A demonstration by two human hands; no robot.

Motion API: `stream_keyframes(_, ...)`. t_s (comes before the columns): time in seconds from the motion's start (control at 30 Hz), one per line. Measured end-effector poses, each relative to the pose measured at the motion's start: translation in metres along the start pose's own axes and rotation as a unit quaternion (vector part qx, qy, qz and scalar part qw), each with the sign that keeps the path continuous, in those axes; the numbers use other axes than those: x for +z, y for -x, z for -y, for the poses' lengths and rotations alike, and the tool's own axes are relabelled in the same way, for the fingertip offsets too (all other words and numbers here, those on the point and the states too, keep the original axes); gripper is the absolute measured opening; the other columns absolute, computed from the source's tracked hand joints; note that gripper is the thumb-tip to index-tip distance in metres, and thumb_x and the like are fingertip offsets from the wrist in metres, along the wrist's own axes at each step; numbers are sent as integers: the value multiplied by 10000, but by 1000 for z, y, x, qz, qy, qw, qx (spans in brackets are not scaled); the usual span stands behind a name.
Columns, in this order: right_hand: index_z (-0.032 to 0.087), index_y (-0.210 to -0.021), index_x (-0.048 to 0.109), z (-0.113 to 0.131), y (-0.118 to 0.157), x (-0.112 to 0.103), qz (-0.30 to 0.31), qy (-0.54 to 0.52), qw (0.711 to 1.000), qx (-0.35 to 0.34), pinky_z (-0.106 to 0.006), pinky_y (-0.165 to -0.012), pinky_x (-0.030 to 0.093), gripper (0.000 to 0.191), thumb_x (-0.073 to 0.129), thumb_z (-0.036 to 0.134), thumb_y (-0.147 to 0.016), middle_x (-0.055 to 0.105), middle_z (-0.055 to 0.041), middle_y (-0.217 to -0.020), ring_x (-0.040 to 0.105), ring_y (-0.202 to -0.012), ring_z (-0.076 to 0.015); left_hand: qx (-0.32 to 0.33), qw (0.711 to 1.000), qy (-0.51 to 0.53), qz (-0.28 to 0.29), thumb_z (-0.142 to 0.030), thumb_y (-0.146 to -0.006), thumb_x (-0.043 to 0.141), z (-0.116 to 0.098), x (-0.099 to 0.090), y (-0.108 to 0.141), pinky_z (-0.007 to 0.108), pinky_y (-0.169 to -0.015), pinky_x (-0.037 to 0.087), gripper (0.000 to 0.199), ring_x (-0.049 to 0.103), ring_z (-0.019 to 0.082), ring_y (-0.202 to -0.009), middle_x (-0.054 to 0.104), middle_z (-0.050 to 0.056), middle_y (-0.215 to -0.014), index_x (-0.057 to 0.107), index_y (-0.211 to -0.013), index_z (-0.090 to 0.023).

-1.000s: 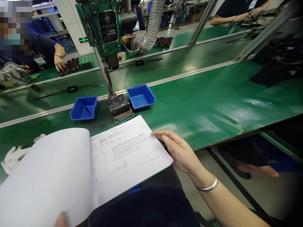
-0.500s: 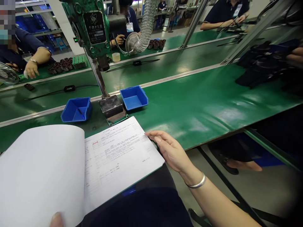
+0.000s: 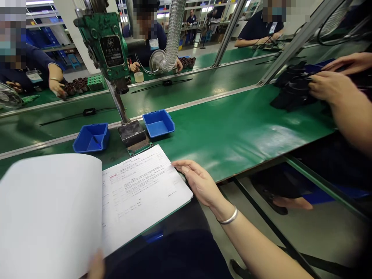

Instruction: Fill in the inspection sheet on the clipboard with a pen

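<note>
A stack of printed papers (image 3: 142, 186) lies on a green-edged backing above my lap, at the green bench's front edge. Its turned-over white sheet (image 3: 52, 209) curves up on the left. My right hand (image 3: 196, 180), with a silver bangle at the wrist, pinches the right edge of the papers between thumb and fingers. Only a blurred finger or two of my left hand (image 3: 97, 265) show at the lower edge of the turned sheet; the rest is hidden, so its grip cannot be made out.
A green press (image 3: 107, 46) stands on its base behind the papers, between two blue bins (image 3: 91, 138) (image 3: 159, 124). At the right, another person's hands (image 3: 334, 77) handle black fabric on the green bench (image 3: 226, 128). More people sit across the bench.
The view has shifted a little. My left fingers have moved right along the turned sheet's lower edge. My right hand keeps its hold. The neighbour's hands at the right have come further into view.
</note>
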State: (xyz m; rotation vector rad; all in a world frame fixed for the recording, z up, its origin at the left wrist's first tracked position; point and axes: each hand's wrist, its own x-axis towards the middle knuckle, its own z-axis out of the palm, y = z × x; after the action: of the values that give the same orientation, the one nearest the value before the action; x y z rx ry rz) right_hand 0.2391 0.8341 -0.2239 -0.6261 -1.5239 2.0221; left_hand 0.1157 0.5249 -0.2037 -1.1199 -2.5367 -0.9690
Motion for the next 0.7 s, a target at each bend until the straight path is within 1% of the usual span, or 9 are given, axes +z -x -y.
stream_keyframes(0.07, 248, -1070, 680, 0, -1, 1, 2, -15, 1000, -9, -449, -1131, 388, 246, 582, 419, -924, 685, -58, -1195, 585, -1188, -220, 42, 998, -13, 51, -425, -911, 597, -11, 19, -4, 575, -1050, 444, 531, 513, 308, -1279, 501, 131, -1432, 484, -1385, -213)
stream_keyframes(0.13, 248, -1085, 677, -1, -2, 1, 1, -30, 999, -18, -458, -1163, 357, 272, 563, 442, -933, 671, -63, -1244, 564, -1239, -224, 82, 992, -28, 97, -262, -892, 619, -20, 43, -8, 610, -1113, 362, 524, 441, 325, -1361, 478, 108, -1481, 489, -1399, -269)
stream_keyframes(0.23, 252, -1092, 679, -3, -3, 1, -6, -41, 999, -23, -467, -1191, 321, 290, 579, 465, -922, 647, -70, -1304, 529, -1297, -231, 148, 965, -143, 163, 41, -804, 502, -26, 70, -12, 651, -1146, 271, 759, 279, 345, -1464, 389, 65, -1561, 424, -1455, -343)
stream_keyframes(0.3, 251, -1093, 678, -4, -2, 1, -1, -42, 999, -27, -470, -1203, 300, 300, 603, 474, -906, 639, -73, -1320, 522, -1308, -235, 185, 936, -243, 177, 76, -783, 450, -25, 77, -11, 651, -1126, 307, 823, 245, 352, -1475, 338, 61, -1586, 361, -1492, -333)
stream_keyframes(0.37, 256, -1098, 676, -5, -2, -1, 7, -38, 999, -30, -476, -1214, 279, 308, 614, 481, -896, 638, -71, -1323, 520, -1314, -241, 220, 920, -288, 147, 35, -819, 451, -23, 76, -8, 620, -1101, 370, 761, 308, 344, -1451, 373, 57, -1566, 369, -1489, -315)
stream_keyframes(0.47, 274, -1085, 687, -7, -4, -5, 16, -22, 999, -30, -508, -1211, 284, 312, 612, 502, -887, 651, -69, -1302, 528, -1308, -270, 287, 905, -304, 77, 31, -837, 444, -20, 61, -4, 517, -1086, 438, 695, 409, 298, -1400, 467, 30, -1508, 435, -1452, -292)
stream_keyframes(0.53, 275, -1037, 706, -8, -9, -7, 17, -34, 999, -37, -505, -1198, 320, 308, 631, 518, -863, 680, -69, -1247, 542, -1296, -286, 326, 888, -323, 31, 66, -817, 440, -17, 43, -5, 439, -1081, 458, 693, 460, 264, -1365, 516, 8, -1471, 484, -1416, -280)
stream_keyframes(0.6, 276, -987, 722, -8, -13, -9, 17, -61, 997, -38, -490, -1184, 356, 310, 667, 533, -824, 711, -66, -1176, 554, -1283, -298, 368, 866, -337, -15, 56, -825, 442, -13, 17, -9, 397, -1084, 453, 649, 500, 247, -1330, 562, 0, -1429, 525, -1379, -271)
stream_keyframes(0.7, 268, -939, 730, -7, -16, -11, 17, -67, 997, -29, -491, -1169, 380, 340, 707, 559, -766, 734, -75, -1108, 572, -1260, -323, 451, 824, -330, -93, -39, -884, 395, -7, -41, -20, 426, -1150, 363, 552, 508, 264, -1325, 610, 45, -1372, 519, -1388, -228)
